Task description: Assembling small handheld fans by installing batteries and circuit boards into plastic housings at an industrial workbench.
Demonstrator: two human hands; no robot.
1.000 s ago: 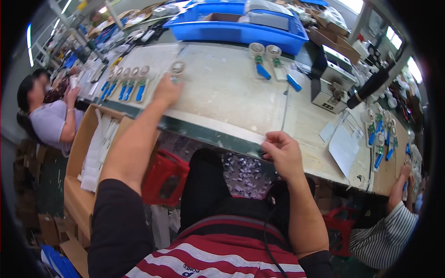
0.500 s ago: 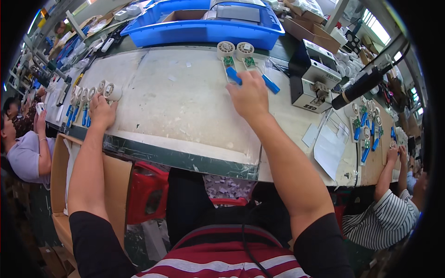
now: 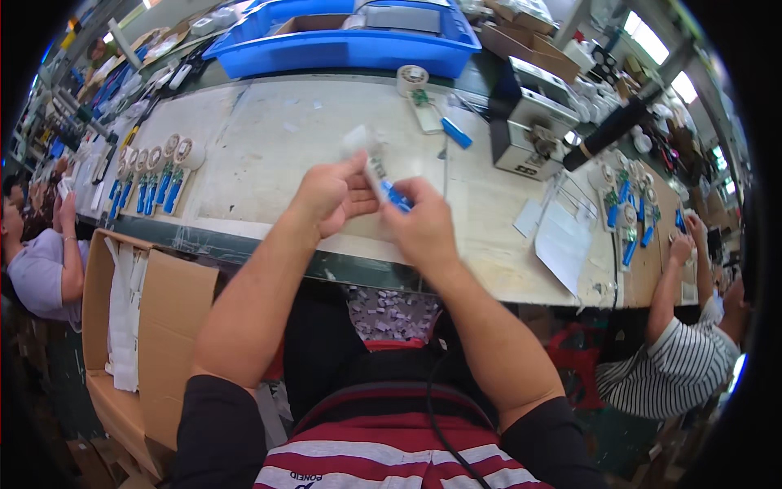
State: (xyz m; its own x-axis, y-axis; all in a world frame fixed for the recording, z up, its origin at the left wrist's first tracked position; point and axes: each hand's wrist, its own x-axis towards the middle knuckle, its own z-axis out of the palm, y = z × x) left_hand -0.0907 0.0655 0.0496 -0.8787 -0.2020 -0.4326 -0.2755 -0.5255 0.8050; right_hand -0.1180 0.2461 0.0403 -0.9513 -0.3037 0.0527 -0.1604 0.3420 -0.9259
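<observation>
In front of me both hands meet on a small white fan-like assembly point(image 3: 376, 169), blurred by motion, with a round white head and a blue battery cylinder. My right hand point(image 3: 422, 224) pinches it at the blue cylinder. My left hand point(image 3: 330, 196) has its thumb against the white part, other fingers curled below; its exact grip is partly hidden. Beyond my right hand lies another such assembly point(image 3: 427, 122), with a round white head, green circuit board and blue cylinder point(image 3: 456, 133). Several more stand in a row point(image 3: 155, 175) at the left of the table.
A blue bin point(image 3: 342, 53) stands at the back. To the right are a white-and-black machine point(image 3: 529, 122), a black tube on an arm point(image 3: 607, 134) and a paper sheet point(image 3: 564, 248). An opened cardboard box point(image 3: 175, 342) sits at lower left. Co-workers sit at both sides.
My right hand picked up one of the two assemblies at the back and brought it nearer. My left hand left the row and moved right to meet it.
</observation>
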